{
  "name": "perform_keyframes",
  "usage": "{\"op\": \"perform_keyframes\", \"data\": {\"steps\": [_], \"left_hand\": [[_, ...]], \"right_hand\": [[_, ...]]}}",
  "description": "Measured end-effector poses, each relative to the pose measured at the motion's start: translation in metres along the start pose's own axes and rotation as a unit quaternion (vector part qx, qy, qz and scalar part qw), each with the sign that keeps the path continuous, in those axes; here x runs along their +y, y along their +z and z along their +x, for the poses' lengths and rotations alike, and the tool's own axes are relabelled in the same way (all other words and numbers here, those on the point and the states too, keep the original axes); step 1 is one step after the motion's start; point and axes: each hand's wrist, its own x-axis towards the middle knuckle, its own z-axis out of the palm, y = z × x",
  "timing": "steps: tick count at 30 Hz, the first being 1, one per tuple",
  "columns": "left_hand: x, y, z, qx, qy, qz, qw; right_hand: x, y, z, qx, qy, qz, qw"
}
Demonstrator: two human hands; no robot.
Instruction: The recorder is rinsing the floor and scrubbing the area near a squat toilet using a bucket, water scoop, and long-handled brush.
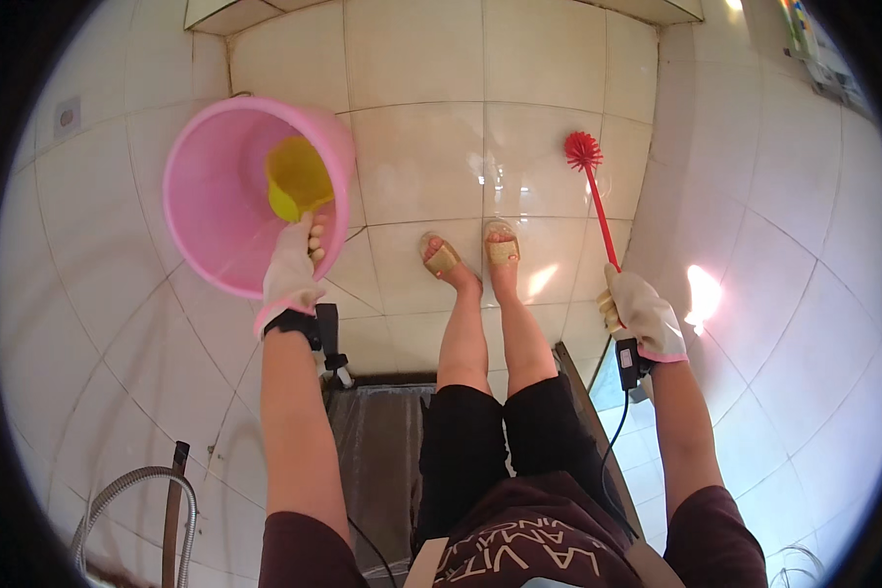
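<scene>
My left hand (294,261), in a pale glove with a pink cuff, grips a yellow-green plastic dipper (299,176) at its near end. The dipper is inside the mouth of a large pink plastic bucket (213,275) at the left; whether it holds water I cannot tell. On the right, my right hand (636,309), gloved the same way, is closed around the handle of a red toilet brush (600,209). The brush's round bristle head points away from me, over the wet-looking floor tiles (419,162).
Tiled walls rise on both sides. My feet, in gold slippers (443,261), stand on the floor. Behind them is a dark door panel (378,456). A metal shower hose (136,478) and a pipe (173,507) are at the lower left. Cables run from both wrists.
</scene>
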Motion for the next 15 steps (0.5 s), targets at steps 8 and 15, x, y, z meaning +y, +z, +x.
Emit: {"op": "perform_keyframes", "data": {"steps": [8, 15], "left_hand": [[-0.015, -0.035, -0.056, -0.104, -0.072, -0.187, 0.974], [0.024, -0.042, -0.17, -0.066, 0.036, -0.08, 0.994]], "right_hand": [[-0.008, -0.007, -0.008, 0.014, 0.014, -0.045, 0.999], [0.014, 0.002, 0.02, 0.042, -0.02, -0.061, 0.997]]}}
